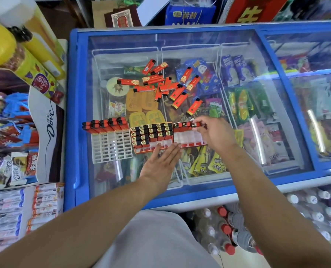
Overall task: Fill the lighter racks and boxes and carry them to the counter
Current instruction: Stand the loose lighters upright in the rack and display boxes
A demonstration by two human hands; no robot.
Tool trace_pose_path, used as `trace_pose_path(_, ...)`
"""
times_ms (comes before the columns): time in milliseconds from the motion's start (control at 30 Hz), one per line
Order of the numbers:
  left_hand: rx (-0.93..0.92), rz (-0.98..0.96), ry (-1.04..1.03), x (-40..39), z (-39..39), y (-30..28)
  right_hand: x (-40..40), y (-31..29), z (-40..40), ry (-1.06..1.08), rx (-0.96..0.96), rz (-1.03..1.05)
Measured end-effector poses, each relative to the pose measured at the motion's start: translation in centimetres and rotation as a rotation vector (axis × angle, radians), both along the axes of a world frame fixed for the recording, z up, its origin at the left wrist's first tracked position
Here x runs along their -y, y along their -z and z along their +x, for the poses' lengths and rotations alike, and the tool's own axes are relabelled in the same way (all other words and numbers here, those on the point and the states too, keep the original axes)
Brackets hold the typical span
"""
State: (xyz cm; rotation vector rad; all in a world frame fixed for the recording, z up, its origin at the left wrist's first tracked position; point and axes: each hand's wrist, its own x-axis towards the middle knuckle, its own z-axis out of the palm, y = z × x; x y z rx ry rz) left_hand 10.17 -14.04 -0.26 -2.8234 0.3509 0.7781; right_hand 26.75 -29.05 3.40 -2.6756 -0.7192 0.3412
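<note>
On the freezer's glass lid [180, 38] lie several loose red lighters [160, 84]. A white rack [110, 146] at the left holds one back row of lighters. Beside it stands a red box [153, 137], mostly full of upright lighters. Another red box [187, 139] at the right has one back row of lighters. My left hand [160, 161] lies flat with straight fingers against the front edges of the two boxes. My right hand [213, 132] pinches a lighter [194, 125] at the right end of that back row.
The blue chest freezer [73, 113] holds ice creams under the glass. A Dove chocolate display [46, 122] and snack shelves stand at the left. Bottled water packs [228, 229] sit on the floor below right. Boxes and bags line the far side.
</note>
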Motion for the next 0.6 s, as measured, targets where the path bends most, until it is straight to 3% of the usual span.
trace_pose_path(600, -0.028, 0.044, -0.043, -0.3, -0.9, 0.2, -0.8, 0.8, -0.5, -0.027, 0.060, -0.056)
